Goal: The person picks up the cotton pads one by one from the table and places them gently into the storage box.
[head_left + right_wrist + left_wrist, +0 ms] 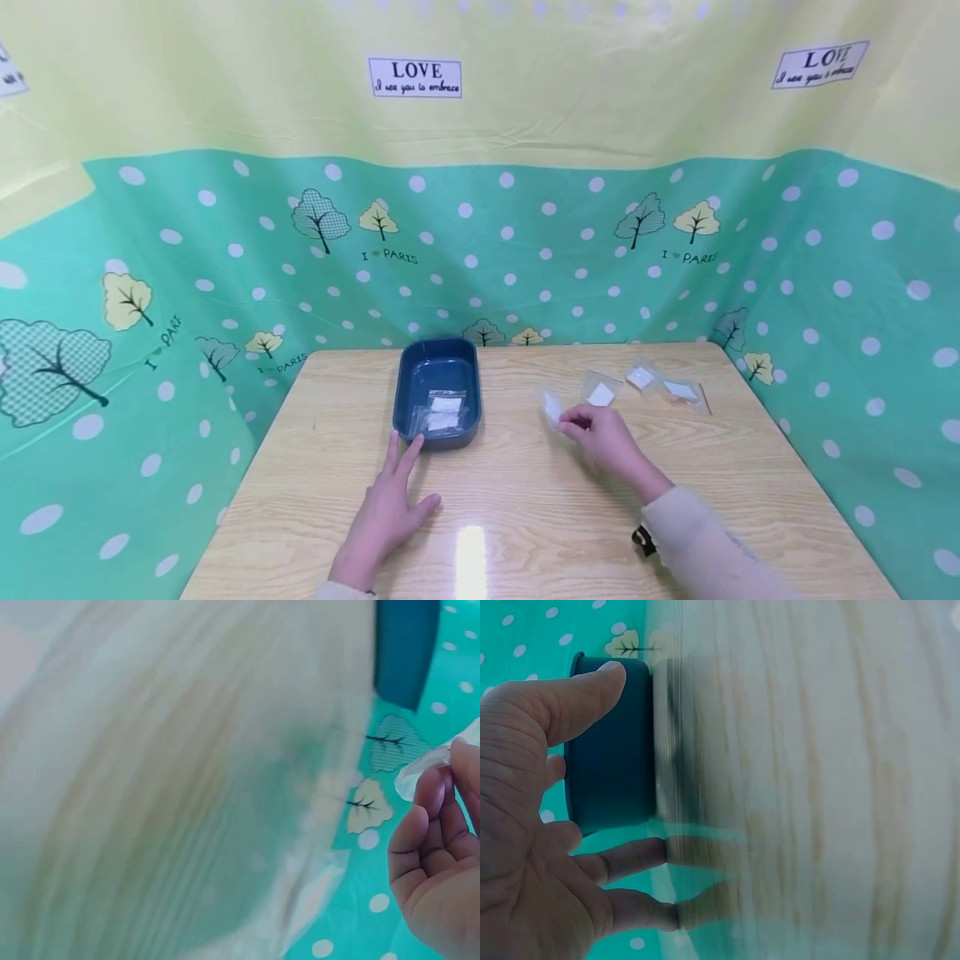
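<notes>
A small clear plastic bag [551,407] with a white piece inside is pinched between the thumb and fingers of my right hand [609,442], raised over the table; the right wrist view shows the bag [424,766] at the fingertips. My left hand [386,512] is spread at the near end of a dark blue rectangular tub [401,392], fingertips at its rim. In the left wrist view the thumb lies across the side of the tub [615,772], with two fingers reaching down to the tabletop. Similar small bags [444,412] lie inside the tub.
To the right on the wooden table [525,533] lie more small bags: one [602,393] just beyond my right hand, others [641,377] farther right. A green and yellow curtain [510,242] hangs close behind the table and at both sides.
</notes>
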